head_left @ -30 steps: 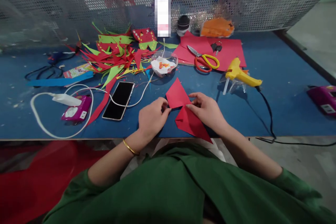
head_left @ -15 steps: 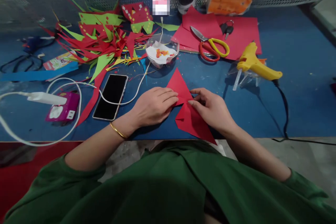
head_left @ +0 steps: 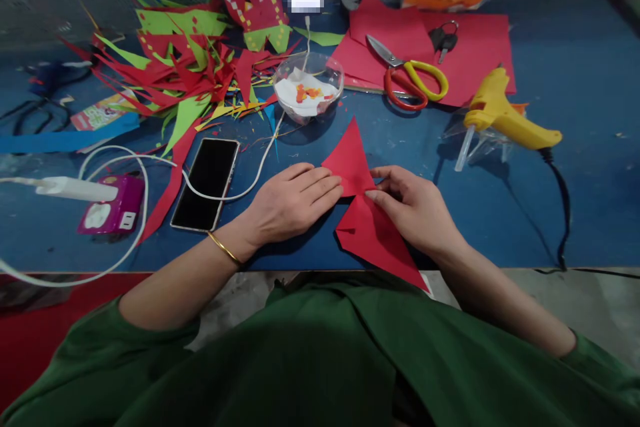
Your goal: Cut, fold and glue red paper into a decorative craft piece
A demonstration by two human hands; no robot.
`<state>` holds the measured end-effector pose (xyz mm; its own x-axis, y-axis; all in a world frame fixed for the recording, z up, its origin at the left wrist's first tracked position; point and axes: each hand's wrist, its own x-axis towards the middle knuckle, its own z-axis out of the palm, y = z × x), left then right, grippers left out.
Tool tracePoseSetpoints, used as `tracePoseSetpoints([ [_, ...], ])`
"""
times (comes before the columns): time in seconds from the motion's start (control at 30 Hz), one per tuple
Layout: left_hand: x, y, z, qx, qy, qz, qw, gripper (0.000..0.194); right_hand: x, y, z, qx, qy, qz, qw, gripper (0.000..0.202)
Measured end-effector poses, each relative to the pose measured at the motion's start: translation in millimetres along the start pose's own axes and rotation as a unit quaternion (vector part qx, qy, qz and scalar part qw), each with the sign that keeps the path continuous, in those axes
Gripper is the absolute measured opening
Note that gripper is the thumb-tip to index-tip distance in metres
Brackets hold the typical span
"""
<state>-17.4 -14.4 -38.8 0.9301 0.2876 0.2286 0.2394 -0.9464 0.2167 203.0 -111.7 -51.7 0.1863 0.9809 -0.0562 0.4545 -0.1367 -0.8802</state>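
A red paper cutout (head_left: 383,233), pinched in at its middle like a bow tie, lies at the table's front edge. Its lower point sticks out past that edge. My left hand (head_left: 300,200) lies flat with fingers stretched out, the fingertips on the left side of the paper's upper part. My right hand (head_left: 413,207) pinches the right edge of the paper near its narrow middle, between thumb and fingers. A black-screened phone (head_left: 205,180) lies left of my left hand, with a white cable across it.
Beyond my hands stands a clear bowl (head_left: 280,97) holding white tissue. Red-and-yellow-handled scissors (head_left: 405,77) and keys (head_left: 444,40) rest on red paper sheets (head_left: 480,53). A yellow glue gun (head_left: 510,113) lies at right. Paper masks and strips (head_left: 195,73) heap at back left, above a purple adapter (head_left: 115,203).
The view has shifted slightly. The upper part of the red paper cutout now looks more curved, its tip turned a little to the right. Both hands keep nearly the same place on it.
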Motion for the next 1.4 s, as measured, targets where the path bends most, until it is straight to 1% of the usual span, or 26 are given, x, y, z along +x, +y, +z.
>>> tracePoseSetpoints([
  [0.1,-1,-1,-4.1,0.006,-0.011,0.015,1.0,0.037,0,-1,-1,0.006,0.0,-0.003,1.0,0.028],
  [0.23,-3,-4,-9.1,-0.021,-0.021,0.013,0.999,0.037,1,-1,-1,0.02,0.003,-0.005,1.0,0.028],
  [0.33,-3,-3,-9.7,-0.018,-0.002,0.018,1.0,0.035,2,0,0,0.027,-0.002,0.0,1.0,0.028],
  [0.43,-1,1,-6.4,0.015,0.014,0.02,1.0,0.032,2,0,0,0.017,-0.009,0.003,1.0,0.028],
  [0.53,0,7,-1.1,0.05,0.02,0.001,0.999,0.032,-1,-1,0,-0.032,-0.017,-0.007,0.999,0.025],
  [0.6,0,10,2.0,0.066,0.033,-0.01,0.997,0.031,-5,-2,-1,-0.106,0.001,-0.039,0.994,0.025],
  [0.63,0,12,3.1,0.074,0.041,-0.013,0.996,0.03,-7,-3,-2,-0.147,0.021,-0.067,0.987,0.027],
  [0.73,0,15,4.8,0.102,0.05,-0.012,0.993,0.032,-10,-8,-3,-0.24,0.089,-0.178,0.95,0.025],
  [0.77,1,16,5.1,0.11,0.048,-0.011,0.993,0.033,-10,-10,-2,-0.25,0.094,-0.211,0.94,0.023],
  [0.83,1,16,5.9,0.117,0.046,-0.007,0.992,0.033,-6,-12,0,-0.24,0.067,-0.247,0.936,0.018],
  [0.9,0,15,7.3,0.11,0.051,-0.008,0.993,0.03,0,-12,3,-0.209,0.019,-0.238,0.948,0.018],
  [0.97,0,15,8.8,0.092,0.065,-0.017,0.993,0.028,5,-9,7,-0.169,-0.018,-0.204,0.964,0.019],
  [1.07,-1,14,10.1,0.047,0.08,-0.066,0.993,0.027,7,-6,10,-0.115,-0.043,-0.159,0.98,0.019],
  [1.2,0,14,10.7,-0.015,0.073,-0.133,0.988,0.026,7,-5,10,-0.105,-0.043,-0.141,0.983,0.016],
  [1.27,1,14,11.7,-0.034,0.078,-0.152,0.985,0.025,7,-4,10,-0.121,-0.036,-0.152,0.98,0.013],
  [1.4,3,13,11.4,-0.084,0.095,-0.17,0.977,0.022,9,-2,11,-0.164,-0.019,-0.189,0.968,0.008],
])
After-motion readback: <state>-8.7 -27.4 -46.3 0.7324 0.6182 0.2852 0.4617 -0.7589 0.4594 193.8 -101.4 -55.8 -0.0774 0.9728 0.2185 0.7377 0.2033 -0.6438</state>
